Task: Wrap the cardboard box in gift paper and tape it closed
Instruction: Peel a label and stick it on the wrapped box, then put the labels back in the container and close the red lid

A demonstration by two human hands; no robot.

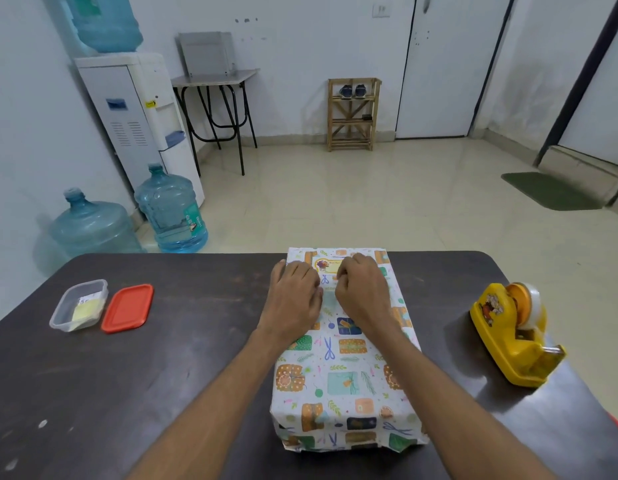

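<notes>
- Pressing our left hand [293, 292] flat on the wrapped box [345, 375], which lies mid-tabletop [162, 393].
- Our right hand [361, 289] curls beside the yellow label [326, 266]; we cannot tell whether it pinches anything.

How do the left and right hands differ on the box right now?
The left hand lies flat, fingers straight, at the left edge of the wrapped box. The right hand is curled, knuckles up, fingertips at the yellow label. Both rest on the box's far end.
</notes>
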